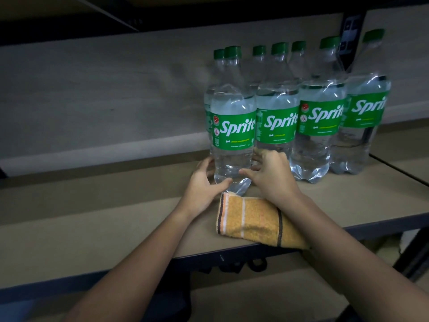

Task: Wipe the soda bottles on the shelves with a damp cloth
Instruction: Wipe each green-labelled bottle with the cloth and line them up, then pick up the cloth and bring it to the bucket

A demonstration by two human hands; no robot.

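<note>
Shelf: tan board shelf (92, 205) with a dark metal front edge; it carries the bottles and the cloth.
Front Sprite bottle: clear plastic Sprite bottle (232, 126) with a green cap and green label, upright near the front of the shelf, the leftmost of the front row.
Left hand: left hand (204, 182) at the lower left side of the front Sprite bottle, fingers curled behind its base and thumb across the front near the bottom; its grip is closed round the bottle.
Right hand: right hand (271, 175) at the lower right side of the front Sprite bottle, thumb stretched across the front, fingers curved toward its far side; the grip looks partly closed on the bottle, though contact of the fingers behind it cannot be told.
Cloth: folded yellow-orange striped cloth (253, 220) lying on the shelf just in front of the front Sprite bottle, its near end over the shelf's front edge, the right forearm passing above it; neither hand holds it.
Other Sprite bottles: row of three more (318, 117) to the right of the front Sprite bottle, standing close together; further green caps (259, 50) show behind, where a second row stands.
Back panel: pale board (104, 89) behind the front Sprite bottle and its neighbours.
</note>
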